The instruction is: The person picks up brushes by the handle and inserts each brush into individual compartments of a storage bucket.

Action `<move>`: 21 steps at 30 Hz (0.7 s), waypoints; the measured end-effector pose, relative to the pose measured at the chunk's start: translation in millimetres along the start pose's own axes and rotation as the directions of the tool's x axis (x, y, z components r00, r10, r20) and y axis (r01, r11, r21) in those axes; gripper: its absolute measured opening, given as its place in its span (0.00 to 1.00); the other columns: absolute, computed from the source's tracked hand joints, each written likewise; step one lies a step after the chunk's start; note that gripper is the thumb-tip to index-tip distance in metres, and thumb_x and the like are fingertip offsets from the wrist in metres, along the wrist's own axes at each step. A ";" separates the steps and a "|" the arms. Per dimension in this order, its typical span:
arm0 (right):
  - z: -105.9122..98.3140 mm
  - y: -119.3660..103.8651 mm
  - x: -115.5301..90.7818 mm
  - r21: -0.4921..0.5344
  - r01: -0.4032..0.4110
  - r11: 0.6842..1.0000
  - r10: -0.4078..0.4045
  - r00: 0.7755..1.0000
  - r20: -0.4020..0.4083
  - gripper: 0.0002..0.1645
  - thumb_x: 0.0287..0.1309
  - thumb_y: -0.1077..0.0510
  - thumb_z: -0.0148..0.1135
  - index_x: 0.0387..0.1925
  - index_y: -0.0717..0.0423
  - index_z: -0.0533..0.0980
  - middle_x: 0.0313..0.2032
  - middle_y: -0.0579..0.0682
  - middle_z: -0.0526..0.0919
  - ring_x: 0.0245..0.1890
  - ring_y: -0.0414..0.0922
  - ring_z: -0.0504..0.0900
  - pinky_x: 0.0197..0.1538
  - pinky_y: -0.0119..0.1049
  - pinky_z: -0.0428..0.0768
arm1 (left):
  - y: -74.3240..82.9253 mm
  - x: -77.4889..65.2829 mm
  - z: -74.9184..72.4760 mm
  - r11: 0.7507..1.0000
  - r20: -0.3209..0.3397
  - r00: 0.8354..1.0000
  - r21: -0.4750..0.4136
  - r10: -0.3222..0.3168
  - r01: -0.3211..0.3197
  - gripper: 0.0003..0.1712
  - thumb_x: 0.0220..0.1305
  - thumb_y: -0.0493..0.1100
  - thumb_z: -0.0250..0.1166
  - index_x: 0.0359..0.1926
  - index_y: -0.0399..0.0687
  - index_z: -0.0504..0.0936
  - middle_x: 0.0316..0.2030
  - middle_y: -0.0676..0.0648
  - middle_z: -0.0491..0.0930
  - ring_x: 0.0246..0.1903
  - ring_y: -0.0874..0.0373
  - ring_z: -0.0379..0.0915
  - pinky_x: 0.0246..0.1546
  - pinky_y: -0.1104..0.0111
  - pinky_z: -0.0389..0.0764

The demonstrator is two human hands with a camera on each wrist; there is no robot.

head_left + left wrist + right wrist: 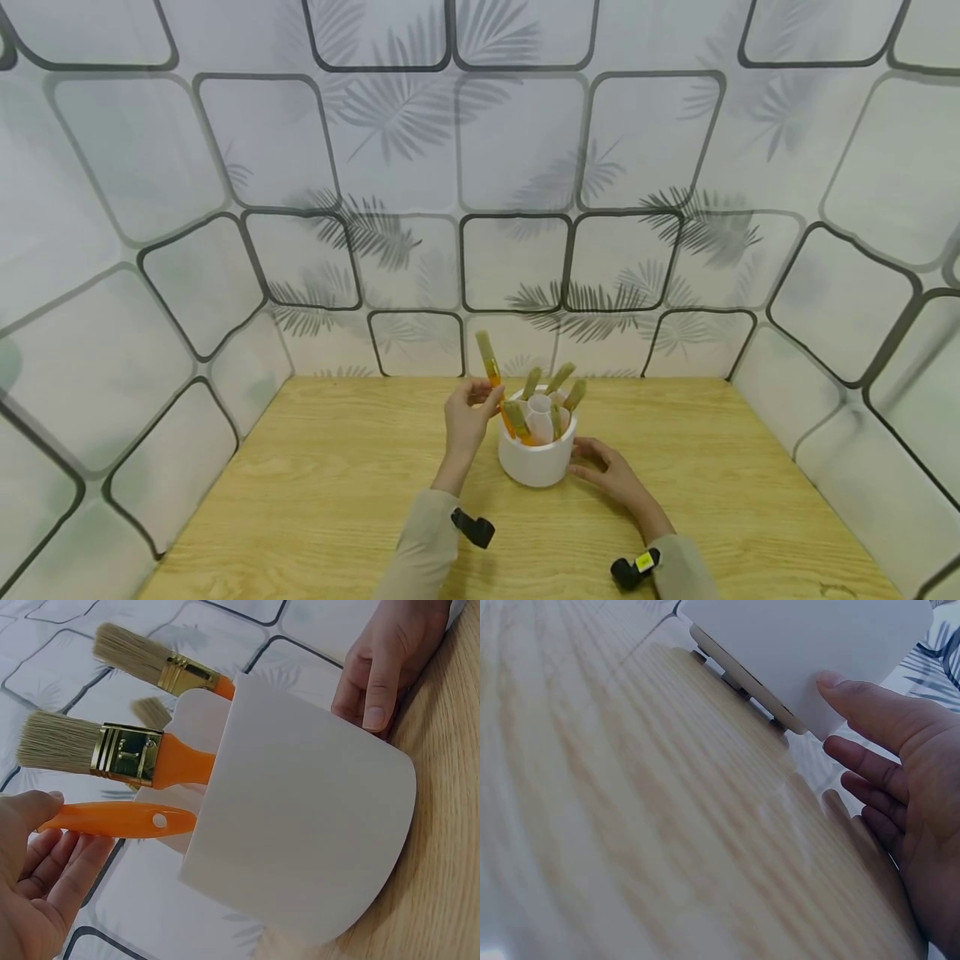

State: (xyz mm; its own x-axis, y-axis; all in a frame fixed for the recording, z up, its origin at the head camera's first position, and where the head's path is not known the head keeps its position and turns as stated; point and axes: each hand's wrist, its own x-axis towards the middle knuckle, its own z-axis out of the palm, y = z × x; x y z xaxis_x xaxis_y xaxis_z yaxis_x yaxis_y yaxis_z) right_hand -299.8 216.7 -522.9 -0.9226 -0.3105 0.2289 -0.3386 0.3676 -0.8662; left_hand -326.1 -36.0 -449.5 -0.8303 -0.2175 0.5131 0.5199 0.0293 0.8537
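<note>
In the head view, a round white holder [536,463] stands on the table with several paintbrushes in it, bristles up. My left hand [468,418] pinches one paintbrush [490,363] by its orange handle at the holder's left side. The left wrist view shows that orange handle [112,819] between thumb and fingers, its holed end at the holder's rim. Beside it, another paintbrush [127,755] with a brass-coloured ferrule leans out. My right hand [613,478] is at the holder's lower right side; in the right wrist view its thumb touches the white wall and the fingers are loosely bent.
The table [360,475] has a light wood-grain top. Patterned curtains or panels [517,262] with dark rounded squares and leaves enclose its back and sides. A white central tube [539,417] rises among the brushes. Small dark feet [739,691] show under the holder.
</note>
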 end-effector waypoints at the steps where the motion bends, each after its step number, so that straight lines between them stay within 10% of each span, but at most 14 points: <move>1: 0.0 -0.3 -0.1 0.000 -0.003 1.000 0.003 1.000 0.000 0.29 0.54 0.60 0.65 0.57 0.63 0.69 0.47 0.60 0.79 0.51 0.60 0.75 0.56 0.51 0.71 | 0.5 0.0 0.0 1.000 0.001 1.000 0.003 -0.010 0.010 0.13 0.53 0.41 0.70 0.32 0.34 0.78 0.28 0.42 0.79 0.25 0.61 0.75 0.23 0.70 0.82; 8: 0.3 -0.6 -0.4 -0.003 -0.030 1.000 0.030 1.000 -0.001 0.29 0.54 0.59 0.65 0.57 0.62 0.69 0.47 0.60 0.79 0.52 0.59 0.74 0.57 0.50 0.71 | 4.5 2.3 1.4 0.993 0.017 0.993 0.025 -0.115 0.115 0.14 0.53 0.39 0.69 0.36 0.32 0.79 0.32 0.36 0.79 0.28 0.58 0.76 0.27 0.70 0.83; 21: 0.2 -0.2 -0.4 -0.021 -0.021 1.000 0.021 1.000 0.001 0.29 0.55 0.58 0.64 0.58 0.61 0.69 0.47 0.59 0.79 0.51 0.59 0.75 0.56 0.52 0.71 | 38.4 -6.6 3.8 0.992 0.066 0.992 0.070 -0.111 0.107 0.12 0.54 0.34 0.67 0.36 0.26 0.78 0.33 0.34 0.79 0.29 0.56 0.75 0.26 0.73 0.82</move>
State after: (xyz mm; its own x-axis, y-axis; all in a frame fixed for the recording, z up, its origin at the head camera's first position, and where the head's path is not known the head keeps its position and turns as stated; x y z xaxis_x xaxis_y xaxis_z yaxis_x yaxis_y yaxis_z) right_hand -299.4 216.5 -522.9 -0.9292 -0.3036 0.2107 -0.3234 0.3922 -0.8611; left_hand -301.3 -29.8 -419.8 -0.8945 -0.1548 0.4194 0.4128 0.0745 0.9078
